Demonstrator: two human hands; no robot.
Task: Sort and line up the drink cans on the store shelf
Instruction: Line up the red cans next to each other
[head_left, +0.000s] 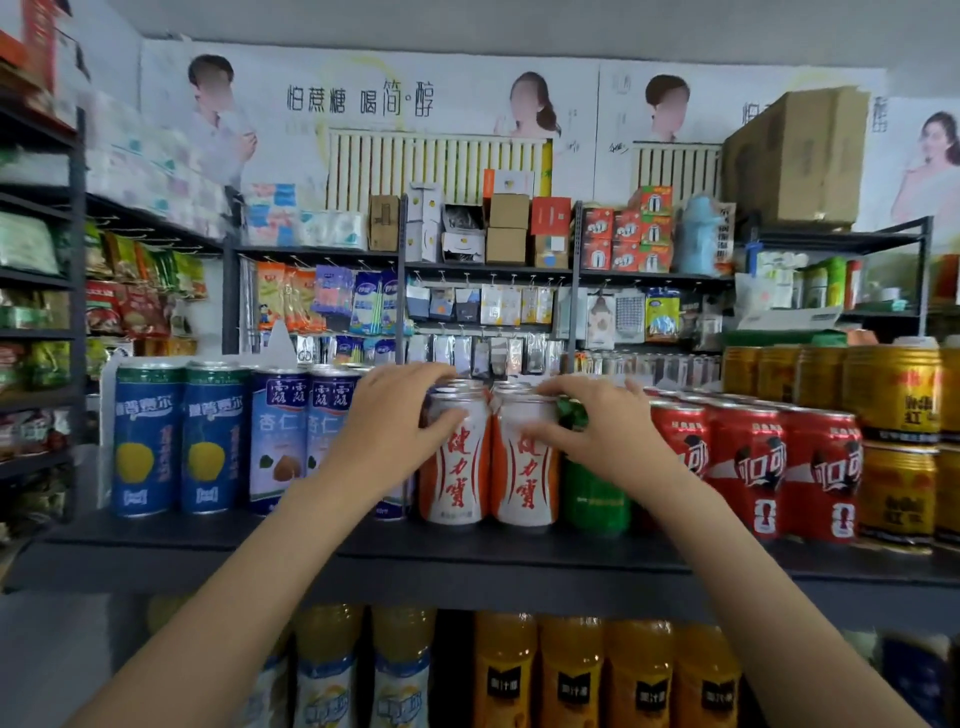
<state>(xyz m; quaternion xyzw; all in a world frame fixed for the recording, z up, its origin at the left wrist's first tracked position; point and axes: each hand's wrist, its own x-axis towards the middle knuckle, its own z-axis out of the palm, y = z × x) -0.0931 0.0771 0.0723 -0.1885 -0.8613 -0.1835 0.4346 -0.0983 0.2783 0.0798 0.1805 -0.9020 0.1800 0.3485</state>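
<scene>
Mid-frame on the shelf (156, 535) — left hand (395, 415) grips one white can (454, 467), right hand (597, 421) grips its neighbour (524, 473).

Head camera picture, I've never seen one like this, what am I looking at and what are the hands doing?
This is one wide-angle view from a camera worn on a person's head, looking at a dark store shelf. No machine here, just two bare hands. The left hand grips one white-and-orange drink can; the right hand grips its twin beside it. Left of them stand tall blue cans; right, a green can, red cans and stacked gold cans. Orange juice bottles fill the shelf below.
</scene>
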